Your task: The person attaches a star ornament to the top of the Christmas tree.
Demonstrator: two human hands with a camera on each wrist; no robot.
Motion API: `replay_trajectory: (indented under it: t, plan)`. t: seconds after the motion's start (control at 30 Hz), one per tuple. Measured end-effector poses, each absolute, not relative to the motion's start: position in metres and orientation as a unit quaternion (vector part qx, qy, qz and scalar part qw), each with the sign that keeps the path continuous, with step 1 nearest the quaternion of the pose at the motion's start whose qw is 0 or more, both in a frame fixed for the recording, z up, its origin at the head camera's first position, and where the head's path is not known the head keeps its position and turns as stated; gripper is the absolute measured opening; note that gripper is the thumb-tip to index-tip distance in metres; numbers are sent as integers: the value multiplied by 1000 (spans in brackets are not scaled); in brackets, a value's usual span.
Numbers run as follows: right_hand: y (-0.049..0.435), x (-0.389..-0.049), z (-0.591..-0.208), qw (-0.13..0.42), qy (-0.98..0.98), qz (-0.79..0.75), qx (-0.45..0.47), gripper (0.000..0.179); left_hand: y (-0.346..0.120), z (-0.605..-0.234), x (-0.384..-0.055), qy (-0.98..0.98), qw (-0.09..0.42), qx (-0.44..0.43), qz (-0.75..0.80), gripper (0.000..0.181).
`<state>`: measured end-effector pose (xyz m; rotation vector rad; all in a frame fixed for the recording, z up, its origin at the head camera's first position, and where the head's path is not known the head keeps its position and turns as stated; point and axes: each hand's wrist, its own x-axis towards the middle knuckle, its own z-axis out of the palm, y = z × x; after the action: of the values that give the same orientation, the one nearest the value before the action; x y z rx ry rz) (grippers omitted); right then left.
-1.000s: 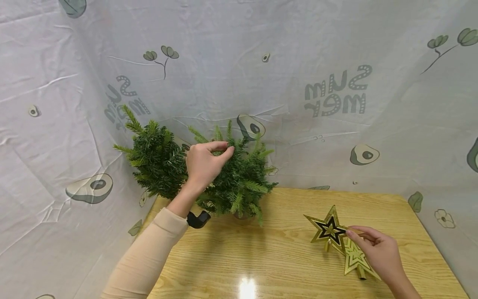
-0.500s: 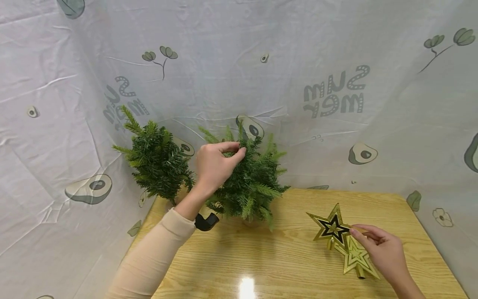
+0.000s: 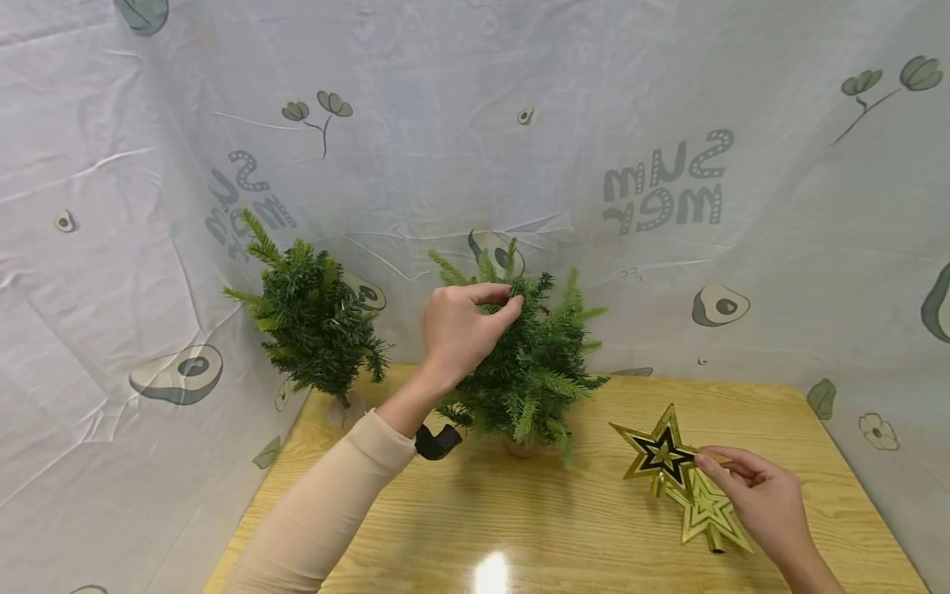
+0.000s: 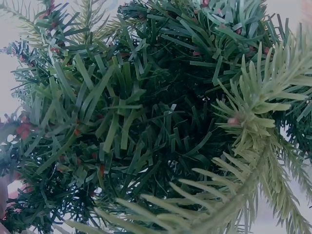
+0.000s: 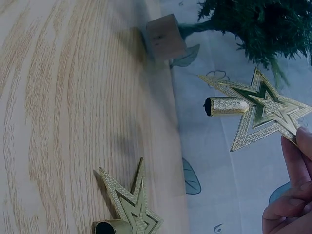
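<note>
My left hand [image 3: 467, 326] pinches the top of a small artificial Christmas tree [image 3: 542, 371], between thumb and fingers. Dark green needles and a paler sprig of that tree [image 4: 146, 107] fill the left wrist view, and the pinch itself is hidden there. On the right, my right hand [image 3: 760, 495] holds a gold star tree topper [image 3: 663, 452] by one point, above the table. Its hollow tube hangs off the star [image 5: 265, 109] in the right wrist view. A second gold star topper [image 3: 708, 511] lies on the wood just below, partly covered by the first.
Another small Christmas tree [image 3: 312, 318] stands at the table's back left corner. The wooden table [image 3: 594, 536] meets a printed cloth backdrop [image 3: 579, 107] at the back and sides. A black strap-like piece [image 3: 438, 443] sits at my left wrist.
My left hand has shifted to the right along with the pinched tree, widening the gap from the other tree. The right hand and its star moved slightly right, then stayed almost still.
</note>
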<state>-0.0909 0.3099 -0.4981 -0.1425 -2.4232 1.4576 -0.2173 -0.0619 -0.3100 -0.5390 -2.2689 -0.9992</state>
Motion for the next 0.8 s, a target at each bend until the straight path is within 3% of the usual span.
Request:
replay_trajectory:
  t: [0.8]
  plan:
    - [315,-89,-504,157,-847,505,-62,26,-22,-311,-222,-863,271,-223,-364,19]
